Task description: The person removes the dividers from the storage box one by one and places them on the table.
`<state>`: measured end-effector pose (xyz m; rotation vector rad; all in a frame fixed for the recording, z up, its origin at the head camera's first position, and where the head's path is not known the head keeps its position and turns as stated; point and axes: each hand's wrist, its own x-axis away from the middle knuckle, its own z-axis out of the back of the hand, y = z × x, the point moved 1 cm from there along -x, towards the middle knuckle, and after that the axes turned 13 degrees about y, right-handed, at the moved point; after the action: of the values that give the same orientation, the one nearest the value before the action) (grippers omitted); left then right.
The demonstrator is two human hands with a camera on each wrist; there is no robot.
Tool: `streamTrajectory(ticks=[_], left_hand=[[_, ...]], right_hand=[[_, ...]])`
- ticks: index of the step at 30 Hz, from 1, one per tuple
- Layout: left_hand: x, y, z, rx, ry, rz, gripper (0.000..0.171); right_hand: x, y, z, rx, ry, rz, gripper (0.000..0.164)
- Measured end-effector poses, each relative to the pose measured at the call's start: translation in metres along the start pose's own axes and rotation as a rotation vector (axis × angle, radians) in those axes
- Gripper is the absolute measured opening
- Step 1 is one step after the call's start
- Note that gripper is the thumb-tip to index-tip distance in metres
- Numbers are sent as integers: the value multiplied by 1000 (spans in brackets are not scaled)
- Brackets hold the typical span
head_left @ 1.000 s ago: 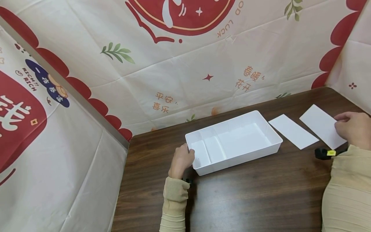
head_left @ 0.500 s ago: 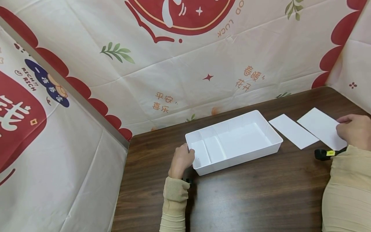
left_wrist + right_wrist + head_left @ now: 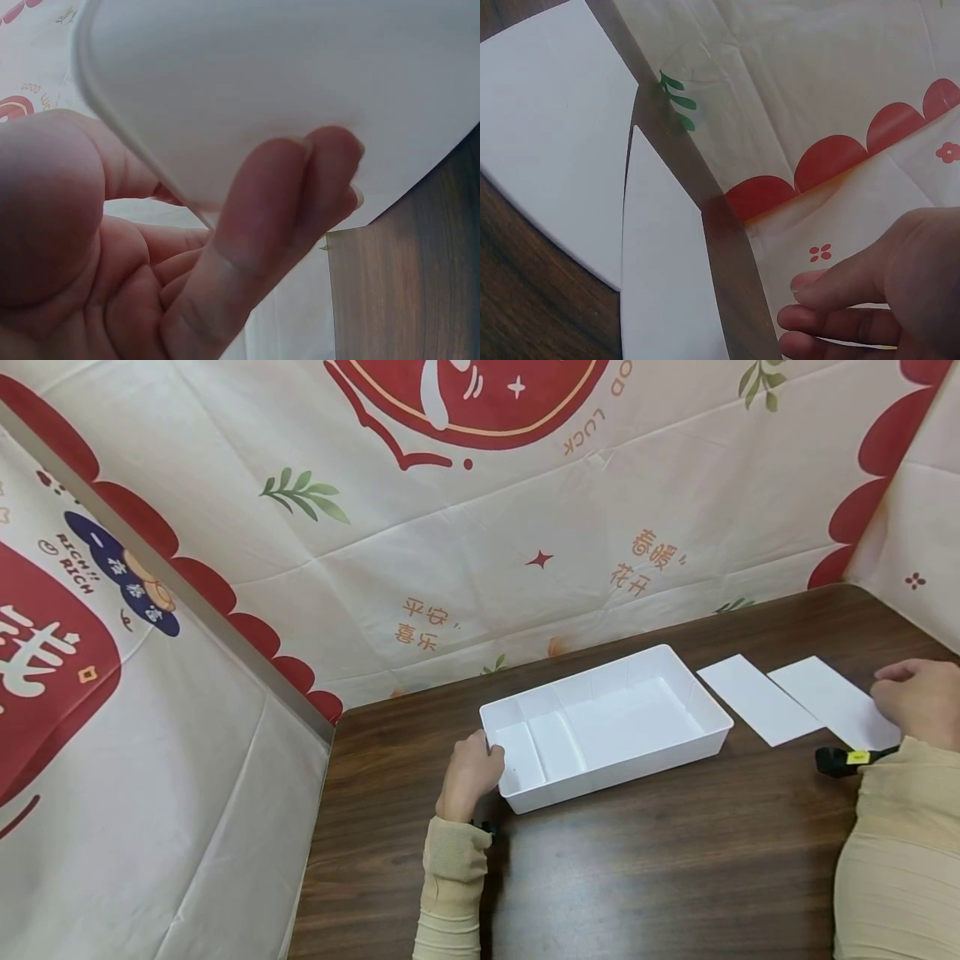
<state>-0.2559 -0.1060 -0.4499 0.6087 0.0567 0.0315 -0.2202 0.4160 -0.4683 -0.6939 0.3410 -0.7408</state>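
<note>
A white rectangular tray (image 3: 633,718) with low divider ridges near its left end sits on the table. My left hand (image 3: 471,772) grips the tray's left end. In the left wrist view its fingers (image 3: 262,202) lie against the white wall, with the thumb on the other side of the rim. Two flat white cards lie right of the tray: a nearer card (image 3: 759,700) and a right-hand card (image 3: 832,695), their edges meeting. Beside the right-hand card is my right hand (image 3: 918,697); in the right wrist view its relaxed fingers appear apart from that card (image 3: 664,262).
The dark wooden table (image 3: 637,868) backs onto a printed cloth wall (image 3: 480,552). Another cloth panel (image 3: 225,793) stands along the left side. A black wrist strap (image 3: 834,762) with a yellow tag is at the right sleeve.
The right-hand card has slid nearer the person and against the other card, which has shifted slightly. My right hand has moved a little right and down. My left hand stays on the tray.
</note>
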Motion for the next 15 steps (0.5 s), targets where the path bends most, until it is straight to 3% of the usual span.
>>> streamTrajectory(ticks=[5,15], left_hand=[[0,0,-1,-2,11,-13,28],[0,-1,0,-1,28,-35,24]], right_hand=[[-1,-2,0,6,27,57,38],[0,-4,-3,51,-15,53,42]])
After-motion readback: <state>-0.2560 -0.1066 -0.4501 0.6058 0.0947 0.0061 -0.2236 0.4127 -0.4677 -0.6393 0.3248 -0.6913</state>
